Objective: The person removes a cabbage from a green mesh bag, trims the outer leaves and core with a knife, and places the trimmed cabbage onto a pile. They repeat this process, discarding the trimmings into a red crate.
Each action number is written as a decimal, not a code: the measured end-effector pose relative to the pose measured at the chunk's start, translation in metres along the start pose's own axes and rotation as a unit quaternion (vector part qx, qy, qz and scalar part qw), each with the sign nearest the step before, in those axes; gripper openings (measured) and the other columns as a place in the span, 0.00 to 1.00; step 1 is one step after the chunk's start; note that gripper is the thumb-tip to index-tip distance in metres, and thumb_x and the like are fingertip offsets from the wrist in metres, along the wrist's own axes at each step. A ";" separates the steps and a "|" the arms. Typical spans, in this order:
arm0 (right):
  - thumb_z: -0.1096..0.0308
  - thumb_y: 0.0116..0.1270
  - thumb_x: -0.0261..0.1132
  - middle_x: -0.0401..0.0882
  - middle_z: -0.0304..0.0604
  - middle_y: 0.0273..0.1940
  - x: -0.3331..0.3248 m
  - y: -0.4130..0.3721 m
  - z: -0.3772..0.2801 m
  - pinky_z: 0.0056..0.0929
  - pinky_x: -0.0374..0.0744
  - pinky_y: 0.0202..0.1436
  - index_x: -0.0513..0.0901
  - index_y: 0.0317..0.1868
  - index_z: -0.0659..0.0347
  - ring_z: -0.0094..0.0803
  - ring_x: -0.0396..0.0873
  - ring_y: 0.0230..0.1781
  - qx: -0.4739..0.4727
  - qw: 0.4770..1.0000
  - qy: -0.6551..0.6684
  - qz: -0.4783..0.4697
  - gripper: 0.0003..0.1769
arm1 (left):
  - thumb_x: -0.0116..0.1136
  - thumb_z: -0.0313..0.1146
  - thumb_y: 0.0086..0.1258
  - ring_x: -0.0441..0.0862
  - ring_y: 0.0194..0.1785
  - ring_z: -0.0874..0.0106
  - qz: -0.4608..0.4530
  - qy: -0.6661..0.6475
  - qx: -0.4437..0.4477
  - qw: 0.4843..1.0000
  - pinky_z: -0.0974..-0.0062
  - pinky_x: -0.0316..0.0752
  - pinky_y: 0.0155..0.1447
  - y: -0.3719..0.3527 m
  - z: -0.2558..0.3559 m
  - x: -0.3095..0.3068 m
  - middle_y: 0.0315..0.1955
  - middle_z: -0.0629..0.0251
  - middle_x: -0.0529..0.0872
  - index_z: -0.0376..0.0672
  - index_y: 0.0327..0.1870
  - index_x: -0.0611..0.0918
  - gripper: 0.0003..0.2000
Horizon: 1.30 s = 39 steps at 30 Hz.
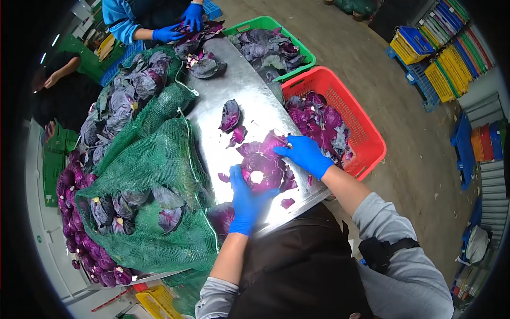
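Red cabbage (263,169), round with crinkled purple leaves, lies at the near edge of the shiny steel table (249,90). Your left hand (245,199) rests spread flat against its near side. Your right hand (305,154) is closed on its far-right outer leaves.

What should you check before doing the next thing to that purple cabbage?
1. Left hand steadies the red cabbage: ok, it rests on the near side.
2. Right hand has a grip: ok, fingers on the far leaves.
3. Blade in the right hand: cannot tell.
4. Red basket close by: ok, beside the table edge, partly filled with leaves.
5. Steel table tidy: not ok, loose leaves lie about.
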State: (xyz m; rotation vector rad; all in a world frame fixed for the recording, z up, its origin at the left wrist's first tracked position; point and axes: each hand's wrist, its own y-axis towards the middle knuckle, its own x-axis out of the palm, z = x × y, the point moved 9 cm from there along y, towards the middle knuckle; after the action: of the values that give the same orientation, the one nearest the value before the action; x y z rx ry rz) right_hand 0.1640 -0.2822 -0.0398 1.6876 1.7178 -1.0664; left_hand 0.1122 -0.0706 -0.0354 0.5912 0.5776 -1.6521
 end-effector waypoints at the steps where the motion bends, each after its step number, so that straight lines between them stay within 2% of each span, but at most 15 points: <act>1: 0.42 0.57 0.61 0.82 0.56 0.34 -0.001 0.000 0.006 0.44 0.77 0.42 0.81 0.39 0.62 0.52 0.81 0.37 -0.022 0.996 0.085 -0.009 0.28 | 0.76 0.50 0.42 0.50 0.73 0.51 -0.009 -0.045 0.016 0.999 0.63 0.52 0.73 -0.002 -0.003 0.000 0.68 0.40 0.53 0.28 0.70 0.48 0.60; 4: 0.45 0.56 0.63 0.81 0.56 0.33 -0.002 0.006 0.072 0.44 0.77 0.41 0.79 0.44 0.61 0.50 0.81 0.37 0.091 0.995 0.017 0.036 0.27 | 0.76 0.51 0.42 0.56 0.70 0.50 0.000 -0.058 0.057 0.997 0.61 0.56 0.71 -0.003 0.008 -0.007 0.65 0.39 0.58 0.27 0.68 0.52 0.58; 5: 0.47 0.58 0.63 0.82 0.55 0.34 0.000 0.005 0.079 0.44 0.77 0.40 0.75 0.53 0.59 0.50 0.81 0.37 0.074 0.997 -0.019 0.027 0.30 | 0.75 0.49 0.44 0.62 0.67 0.53 -0.004 -0.118 -0.006 0.993 0.63 0.59 0.68 0.001 0.018 -0.012 0.62 0.43 0.63 0.28 0.66 0.56 0.53; 9: 0.46 0.56 0.67 0.81 0.57 0.40 -0.036 -0.027 0.004 0.41 0.79 0.41 0.62 0.68 0.54 0.49 0.81 0.37 0.077 0.996 -0.036 0.002 0.43 | 0.73 0.42 0.47 0.72 0.56 0.63 0.031 -0.179 -0.091 0.979 0.70 0.68 0.60 0.018 0.024 -0.011 0.53 0.53 0.73 0.34 0.60 0.65 0.40; 11: 0.47 0.58 0.66 0.81 0.55 0.41 -0.023 -0.036 -0.038 0.39 0.79 0.40 0.55 0.72 0.48 0.48 0.82 0.37 -0.125 0.989 0.073 -0.020 0.45 | 0.72 0.41 0.48 0.72 0.57 0.63 0.052 -0.145 -0.036 0.987 0.69 0.67 0.60 0.020 0.005 0.000 0.53 0.53 0.73 0.34 0.60 0.65 0.39; 14: 0.50 0.59 0.66 0.81 0.53 0.42 0.015 -0.028 -0.053 0.37 0.80 0.38 0.56 0.72 0.44 0.45 0.82 0.35 -0.161 0.967 0.185 -0.066 0.43 | 0.72 0.41 0.48 0.71 0.58 0.62 0.017 -0.183 0.035 0.982 0.68 0.66 0.62 0.028 0.031 -0.006 0.54 0.53 0.72 0.34 0.61 0.64 0.40; 16: 0.52 0.60 0.65 0.81 0.51 0.41 0.009 -0.021 -0.076 0.37 0.80 0.36 0.57 0.71 0.45 0.44 0.82 0.34 -0.192 0.970 0.135 -0.067 0.41 | 0.73 0.42 0.48 0.71 0.58 0.62 -0.035 -0.250 0.045 0.967 0.66 0.65 0.63 0.027 0.038 -0.003 0.54 0.52 0.72 0.33 0.62 0.63 0.42; 21: 0.60 0.62 0.61 0.83 0.44 0.35 0.031 0.002 -0.110 0.40 0.79 0.31 0.69 0.64 0.49 0.42 0.82 0.31 -0.311 0.949 -0.054 0.006 0.28 | 0.70 0.51 0.49 0.53 0.72 0.52 -0.005 -0.016 0.091 0.996 0.60 0.52 0.72 0.006 0.027 0.000 0.67 0.42 0.57 0.29 0.70 0.52 0.53; 25: 0.60 0.62 0.61 0.82 0.50 0.39 0.019 0.037 -0.070 0.40 0.79 0.37 0.75 0.58 0.51 0.45 0.82 0.36 -0.274 0.959 -0.068 0.028 0.22 | 0.74 0.45 0.45 0.47 0.75 0.54 -0.023 -0.025 0.104 0.994 0.60 0.47 0.75 -0.019 0.019 -0.007 0.70 0.44 0.51 0.33 0.70 0.53 0.54; 26: 0.61 0.62 0.62 0.82 0.50 0.43 0.015 0.042 -0.041 0.38 0.78 0.43 0.76 0.57 0.52 0.43 0.81 0.41 -0.165 0.986 -0.023 0.006 0.22 | 0.76 0.40 0.45 0.46 0.75 0.58 -0.047 -0.076 0.086 0.992 0.63 0.45 0.76 -0.026 0.010 -0.006 0.71 0.47 0.50 0.35 0.71 0.53 0.53; 27: 0.61 0.62 0.64 0.82 0.50 0.46 0.011 0.042 -0.016 0.37 0.78 0.50 0.77 0.56 0.54 0.42 0.81 0.47 -0.053 0.998 0.021 -0.017 0.22 | 0.78 0.38 0.41 0.48 0.75 0.59 -0.025 -0.153 0.073 0.985 0.65 0.47 0.75 -0.031 0.003 -0.011 0.71 0.49 0.51 0.36 0.69 0.56 0.52; 32: 0.61 0.58 0.70 0.79 0.44 0.55 0.036 -0.029 -0.038 0.30 0.71 0.60 0.76 0.60 0.56 0.31 0.75 0.56 -0.110 0.947 0.266 -0.144 0.28 | 0.78 0.36 0.42 0.63 0.66 0.62 -0.044 -0.157 0.008 0.987 0.69 0.58 0.71 -0.018 0.012 -0.023 0.62 0.52 0.63 0.36 0.65 0.59 0.48; 34: 0.62 0.57 0.71 0.77 0.42 0.57 0.044 -0.039 -0.045 0.28 0.70 0.62 0.74 0.62 0.56 0.28 0.74 0.57 -0.141 0.924 0.297 -0.196 0.31 | 0.77 0.36 0.43 0.67 0.62 0.63 -0.053 -0.142 -0.132 0.980 0.70 0.62 0.68 -0.007 0.005 -0.017 0.59 0.53 0.66 0.35 0.64 0.59 0.47; 36: 0.62 0.58 0.71 0.78 0.42 0.56 0.048 -0.040 -0.040 0.27 0.70 0.61 0.76 0.60 0.57 0.26 0.74 0.55 -0.064 0.891 0.386 -0.231 0.29 | 0.76 0.35 0.44 0.70 0.59 0.65 -0.007 -0.176 -0.067 0.982 0.71 0.66 0.64 -0.004 -0.011 -0.007 0.57 0.56 0.68 0.35 0.63 0.63 0.44; 39: 0.57 0.57 0.70 0.82 0.43 0.48 0.047 -0.040 -0.036 0.27 0.75 0.53 0.80 0.55 0.55 0.26 0.78 0.48 -0.080 0.905 0.380 -0.176 0.25 | 0.75 0.44 0.45 0.72 0.58 0.62 -0.031 -0.171 -0.024 0.984 0.69 0.69 0.61 -0.005 -0.011 -0.005 0.56 0.54 0.70 0.34 0.61 0.68 0.42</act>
State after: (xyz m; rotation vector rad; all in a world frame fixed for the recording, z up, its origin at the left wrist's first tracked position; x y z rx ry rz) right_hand 0.1258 -0.2230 -0.0500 1.8570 2.5876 -0.3606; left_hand 0.1089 -0.0584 -0.0402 0.2451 0.3853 -1.7451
